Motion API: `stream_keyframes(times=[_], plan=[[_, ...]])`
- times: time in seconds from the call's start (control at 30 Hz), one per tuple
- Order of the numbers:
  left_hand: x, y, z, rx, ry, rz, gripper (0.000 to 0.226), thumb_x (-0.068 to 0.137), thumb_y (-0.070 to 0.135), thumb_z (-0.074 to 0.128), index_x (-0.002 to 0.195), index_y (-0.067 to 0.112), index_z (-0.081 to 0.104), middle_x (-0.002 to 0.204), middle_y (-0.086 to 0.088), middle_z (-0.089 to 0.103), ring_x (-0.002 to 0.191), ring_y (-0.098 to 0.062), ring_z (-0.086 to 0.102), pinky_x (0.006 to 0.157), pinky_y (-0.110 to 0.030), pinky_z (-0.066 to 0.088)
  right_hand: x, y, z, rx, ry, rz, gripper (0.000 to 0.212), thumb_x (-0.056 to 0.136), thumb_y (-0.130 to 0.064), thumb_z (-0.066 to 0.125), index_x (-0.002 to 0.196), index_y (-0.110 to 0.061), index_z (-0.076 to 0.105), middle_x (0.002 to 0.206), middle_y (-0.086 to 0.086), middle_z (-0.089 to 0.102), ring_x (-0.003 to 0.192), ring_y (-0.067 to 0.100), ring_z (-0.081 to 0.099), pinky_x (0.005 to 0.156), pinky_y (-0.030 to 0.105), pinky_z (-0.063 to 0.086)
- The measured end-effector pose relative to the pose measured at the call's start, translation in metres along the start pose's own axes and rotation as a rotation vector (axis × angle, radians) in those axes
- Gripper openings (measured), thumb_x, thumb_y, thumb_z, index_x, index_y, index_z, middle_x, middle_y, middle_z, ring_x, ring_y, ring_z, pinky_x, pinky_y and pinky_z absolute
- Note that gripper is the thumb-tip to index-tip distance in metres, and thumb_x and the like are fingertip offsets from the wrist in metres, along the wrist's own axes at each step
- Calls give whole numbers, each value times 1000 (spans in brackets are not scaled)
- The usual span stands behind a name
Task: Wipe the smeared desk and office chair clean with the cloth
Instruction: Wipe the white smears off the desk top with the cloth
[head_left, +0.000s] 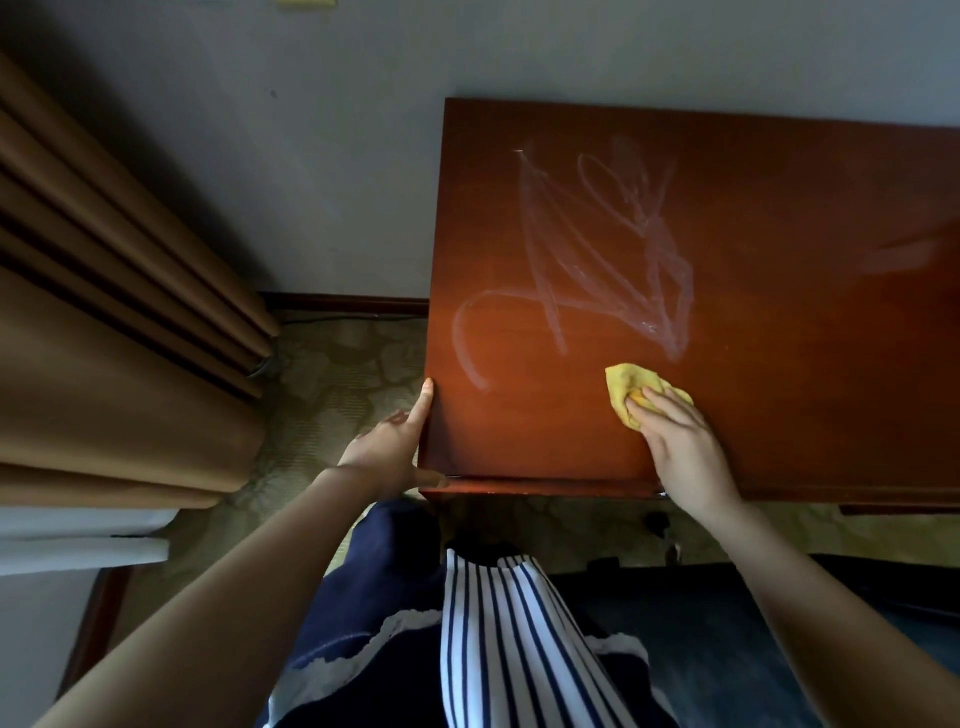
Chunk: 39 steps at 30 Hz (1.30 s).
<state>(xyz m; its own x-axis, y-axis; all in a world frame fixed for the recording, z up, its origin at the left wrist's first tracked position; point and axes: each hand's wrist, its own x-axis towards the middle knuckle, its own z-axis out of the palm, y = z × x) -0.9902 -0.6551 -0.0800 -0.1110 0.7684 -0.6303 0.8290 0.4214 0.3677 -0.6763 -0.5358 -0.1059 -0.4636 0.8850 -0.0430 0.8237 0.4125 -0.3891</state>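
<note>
Fingers (662, 408) of the right hand (680, 441) lie nearly straight and close together on top of a crumpled yellow cloth (626, 382), pressing it flat to the table. Cloth sticks out past the fingertips toward the far side and left; its near part is covered by the hand. It sits on the reddish-brown polished wooden table (779, 374), near the front edge, just below the lower end of the whitish scribbled smears (597, 249). One looping smear curves off to the cloth's left; a fainter streak (904, 254) shows well to the right.

Left hand (387, 447) rests at the table's near left corner: index finger straight along the left edge, thumb against the front edge, holding nothing.

Tan pleated curtains (104, 312) hang at left over patterned carpet (337, 374).
</note>
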Motion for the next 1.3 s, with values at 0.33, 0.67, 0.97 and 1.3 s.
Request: stream_keyframes(times=[0.33, 0.67, 0.97, 1.3], plan=[[-7, -7, 4, -110, 140, -29, 121, 74, 38, 79, 150, 23, -15, 159, 4, -14, 142, -24, 25, 107, -44, 36, 69, -100, 30, -210, -214, 137, 49, 103, -26, 31, 151, -28, 19, 159, 0, 11, 146, 29, 2, 118, 44, 11], [-14, -28, 5, -174, 216, -108, 116, 73, 39, 78, 152, 17, -5, 160, -2, -10, 144, -26, 18, 111, -46, 30, 39, -196, 68, -165, -313, -307, 47, 100, -29, 38, 146, -34, 30, 158, -5, 15, 146, 27, 2, 115, 52, 12], [-1, -3, -8, -104, 190, -62, 116, 72, 46, 77, 152, 13, 1, 160, -1, -11, 146, -21, 8, 118, -42, 16, -10, -123, 60, -122, -156, -533, 59, 77, -1, 66, 127, -31, 59, 141, -3, 49, 135, 26, 39, 105, 51, 33], [10, 71, 22, 296, 99, -23, 120, 77, 70, 55, 147, 0, -14, 155, -18, -22, 144, -29, -20, 117, -45, -6, -44, 16, 9, -30, 148, 30, 49, 83, 6, 62, 126, -18, 62, 133, 7, 56, 126, 34, 46, 101, 53, 41]])
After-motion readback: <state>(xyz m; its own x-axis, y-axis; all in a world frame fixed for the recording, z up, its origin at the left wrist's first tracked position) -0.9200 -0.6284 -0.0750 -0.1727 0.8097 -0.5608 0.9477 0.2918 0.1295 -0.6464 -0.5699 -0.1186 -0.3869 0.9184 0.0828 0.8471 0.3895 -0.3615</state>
